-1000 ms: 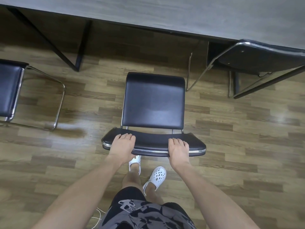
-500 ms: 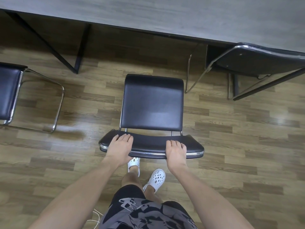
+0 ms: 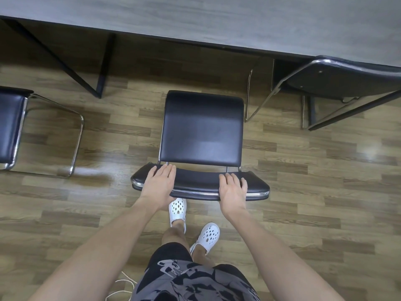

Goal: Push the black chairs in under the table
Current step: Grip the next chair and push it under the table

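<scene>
We stand on brown plank flooring (image 3: 314, 170) before a grey woodgrain table (image 3: 217, 20). Our left hand (image 3: 159, 185) and right hand (image 3: 233, 190) lie flat-fingered on the backrest of the black chair (image 3: 201, 129), whose seat stands short of the table edge.

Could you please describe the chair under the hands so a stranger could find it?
Start at the long grey table across the top. Between the left chair and the right chair before it, take the middle chair. Only its black backrest has the left hand and right hand resting on it.
</scene>
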